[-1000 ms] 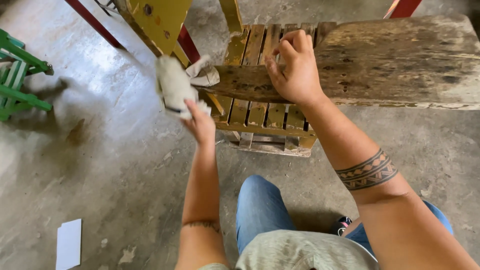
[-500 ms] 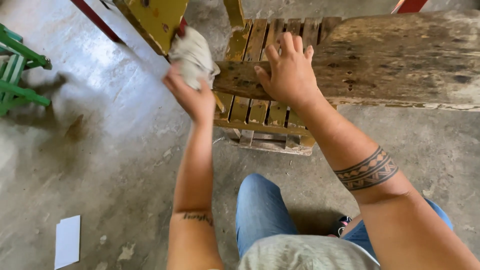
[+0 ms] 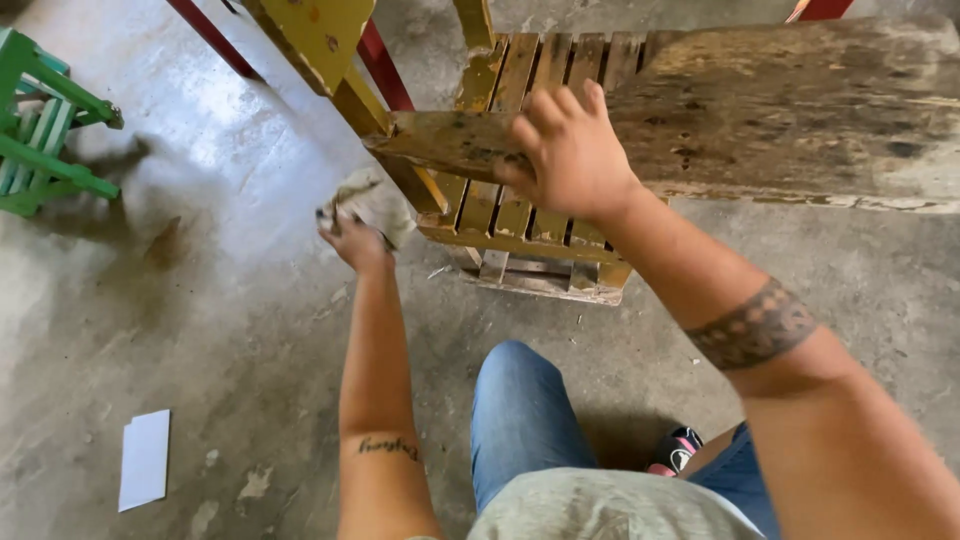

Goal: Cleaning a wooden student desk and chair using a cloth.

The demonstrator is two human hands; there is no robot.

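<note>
Left hand: the left hand [image 3: 352, 240] is closed around a crumpled rag [image 3: 368, 200], holding it up.
Rag: it sits just above the left fingers, touching the yellow chair leg [image 3: 395, 150].
Right hand: the right hand [image 3: 568, 150] lies flat with fingers spread on the worn wooden plank [image 3: 740, 110], holding nothing.
Plank: it runs long from the left hand's side out past the right hand.
Nearer hand: the left one is right beside the plank's near end.
Slatted seat: the slatted seat [image 3: 520, 215] is under the right hand, beyond the knee.

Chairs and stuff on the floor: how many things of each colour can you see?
Yellow: 1, the slatted chair
Green: 1, the small chair
White: 1, the paper
Red: 3, the bars and
Total: 6
</note>
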